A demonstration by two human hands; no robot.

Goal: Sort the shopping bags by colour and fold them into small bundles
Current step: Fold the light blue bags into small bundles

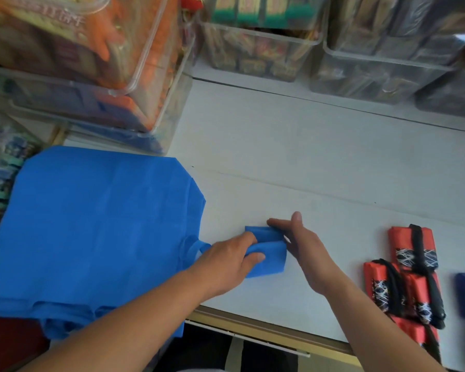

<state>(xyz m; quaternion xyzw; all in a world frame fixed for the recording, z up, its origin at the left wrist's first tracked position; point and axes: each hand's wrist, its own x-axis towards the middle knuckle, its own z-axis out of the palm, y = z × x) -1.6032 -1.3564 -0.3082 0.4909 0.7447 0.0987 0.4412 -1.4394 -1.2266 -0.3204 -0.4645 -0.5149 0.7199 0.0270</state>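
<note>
Two bare forearms reach over the white surface (333,157) to a small folded blue bundle (269,260) near its front edge. The left hand (226,261) pinches it with curled fingers (249,238). The right hand (304,245) lays straight, released fingers (277,222) against its far side. Flat blue bags (91,224) lie stacked to the left, and red bundles (411,277) well to the right. Clear bins (255,32) behind hold coloured packets.

The large flat blue shopping bag (100,216) at the worktop's left edge is matt, fibrous-looking cloth with soft creases. The small folded blue bundle (270,257) looks like the same cloth. The red bundles with black straps (411,245) near the right edge look like smoother woven fabric. The white worktop (306,157) is smooth and matt, its front edge trimmed with a dull gold metal-looking strip (253,329). The clear plastic boxes (255,47) along the back edge are glossy.
</note>
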